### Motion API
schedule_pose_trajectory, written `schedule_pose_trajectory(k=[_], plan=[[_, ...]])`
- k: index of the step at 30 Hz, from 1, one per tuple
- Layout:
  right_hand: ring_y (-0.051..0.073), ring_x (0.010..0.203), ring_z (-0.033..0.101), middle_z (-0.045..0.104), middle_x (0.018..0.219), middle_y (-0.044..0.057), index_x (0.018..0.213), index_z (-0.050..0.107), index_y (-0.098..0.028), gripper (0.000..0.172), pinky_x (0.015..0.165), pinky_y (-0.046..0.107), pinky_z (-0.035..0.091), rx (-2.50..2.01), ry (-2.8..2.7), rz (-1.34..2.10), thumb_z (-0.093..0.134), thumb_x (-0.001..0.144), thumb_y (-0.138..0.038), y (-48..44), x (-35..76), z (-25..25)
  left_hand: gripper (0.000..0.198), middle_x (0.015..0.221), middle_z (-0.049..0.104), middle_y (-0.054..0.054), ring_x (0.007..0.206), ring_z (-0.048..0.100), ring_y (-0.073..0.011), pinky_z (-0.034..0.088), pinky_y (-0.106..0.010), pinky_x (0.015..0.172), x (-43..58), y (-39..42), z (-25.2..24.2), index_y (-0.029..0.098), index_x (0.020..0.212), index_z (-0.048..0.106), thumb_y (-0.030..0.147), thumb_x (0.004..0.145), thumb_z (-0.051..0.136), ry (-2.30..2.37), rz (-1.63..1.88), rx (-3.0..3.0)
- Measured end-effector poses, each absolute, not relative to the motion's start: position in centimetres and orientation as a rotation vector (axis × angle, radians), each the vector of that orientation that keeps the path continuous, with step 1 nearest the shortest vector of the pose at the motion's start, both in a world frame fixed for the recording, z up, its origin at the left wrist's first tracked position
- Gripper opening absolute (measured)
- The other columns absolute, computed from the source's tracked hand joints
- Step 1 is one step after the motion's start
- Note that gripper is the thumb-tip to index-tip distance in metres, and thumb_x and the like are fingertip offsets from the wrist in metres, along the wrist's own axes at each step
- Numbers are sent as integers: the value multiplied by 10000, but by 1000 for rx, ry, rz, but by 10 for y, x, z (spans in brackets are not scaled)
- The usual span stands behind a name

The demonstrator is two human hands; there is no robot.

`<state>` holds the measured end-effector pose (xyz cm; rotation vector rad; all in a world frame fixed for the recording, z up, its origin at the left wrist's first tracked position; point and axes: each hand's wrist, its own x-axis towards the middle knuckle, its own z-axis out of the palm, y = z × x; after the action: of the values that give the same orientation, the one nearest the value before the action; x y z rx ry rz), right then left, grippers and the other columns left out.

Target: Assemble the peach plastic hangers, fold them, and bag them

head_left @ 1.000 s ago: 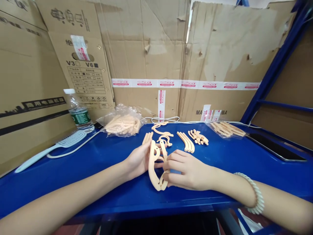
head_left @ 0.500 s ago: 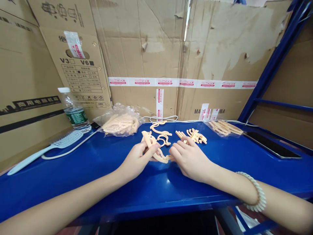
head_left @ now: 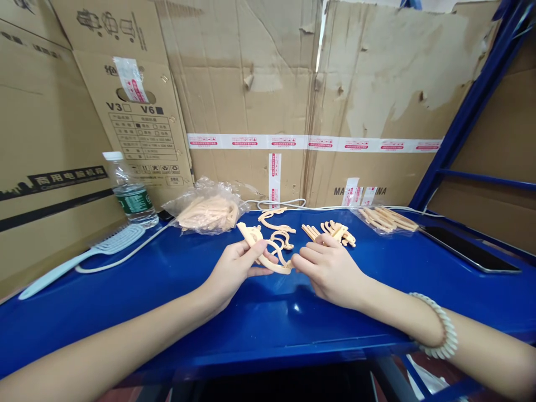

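My left hand (head_left: 240, 261) pinches a curved pale wooden piece (head_left: 274, 264) between thumb and fingers, holding it above the blue table. Its lower right end reaches the fingertips of my right hand (head_left: 329, 271), which are closed there; whether they grip the same piece or a small part at its tip is hard to see. Just behind lie thin curved wooden pieces (head_left: 277, 225) on the tabletop. Beyond my right hand is a small pile of short wooden sticks and curved parts (head_left: 338, 231), partly covered by the hand.
A plastic bag of wooden pieces (head_left: 209, 213) lies at the back left, near a water bottle (head_left: 133, 200) and a light blue hairbrush (head_left: 100, 248). At the right are a bag of wooden sticks (head_left: 387, 218) and a black phone (head_left: 469, 249). Cardboard (head_left: 251, 100) walls the back.
The curved wooden piece has tilted a little in my left hand, its upper end shifting left. My right hand stays at its lower end, fingers slightly moved. The view has shifted slightly.
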<state>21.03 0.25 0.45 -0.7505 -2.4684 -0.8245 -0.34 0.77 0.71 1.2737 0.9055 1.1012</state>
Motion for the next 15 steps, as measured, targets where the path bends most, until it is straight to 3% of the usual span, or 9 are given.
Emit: schedule_pose_trajectory(k=[6, 11, 15], plan=[[168, 593, 402, 532, 628, 15, 780, 554, -177, 209, 698, 343, 269, -645, -2420, -911, 388, 803, -52, 2, 210, 9, 374, 808, 713, -105, 847, 685, -258, 563, -358, 744, -4, 6, 11, 101, 763, 657, 471, 787, 705, 890, 1110, 1265], [168, 607, 431, 560, 637, 12, 821, 572, -196, 243, 687, 346, 268, -572, -2420, -969, 370, 878, -73, 6, 217, 15, 283, 693, 688, -56, 697, 678, -199, 553, -329, 698, -4, 4, 13, 128, 746, 597, 387, 833, 672, 883, 1083, 1129], [165, 692, 524, 643, 769, 25, 884, 538, -203, 163, 749, 338, 314, -745, -2360, -636, 405, 923, -118, 25, 240, 23, 304, 665, 693, -65, 673, 684, -197, 549, -320, 687, -2, 1, 8, 136, 717, 567, 394, 856, 645, 915, 989, 1087]])
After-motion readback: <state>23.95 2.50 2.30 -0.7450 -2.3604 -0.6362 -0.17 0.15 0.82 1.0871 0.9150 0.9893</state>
